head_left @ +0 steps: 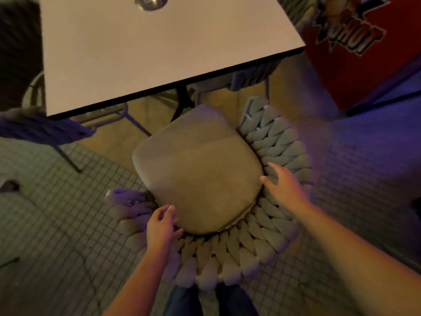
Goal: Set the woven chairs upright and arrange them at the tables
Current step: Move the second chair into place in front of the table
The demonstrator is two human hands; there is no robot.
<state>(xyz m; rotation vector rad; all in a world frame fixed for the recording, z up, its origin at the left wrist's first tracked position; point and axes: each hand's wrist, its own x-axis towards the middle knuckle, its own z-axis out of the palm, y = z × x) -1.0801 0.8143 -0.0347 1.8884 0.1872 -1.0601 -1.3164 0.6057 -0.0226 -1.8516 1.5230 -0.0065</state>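
A woven chair (268, 229) stands upright right below me, its thick grey braided back curving around a beige seat cushion (198, 174). The seat's front points toward the white square table (159, 53). My left hand (163, 226) rests on the woven rim at the cushion's near-left edge, fingers curled against it. My right hand (283, 183) lies on the braided back at the cushion's right side, fingers spread. Whether either hand truly grips the weave is unclear.
Another woven chair (45, 128) stands at the left, partly under the table. A dark table pedestal (182, 99) and further chair legs (266, 87) show beneath the top. A red arcade cabinet (364, 53) fills the upper right. The floor is small tiles.
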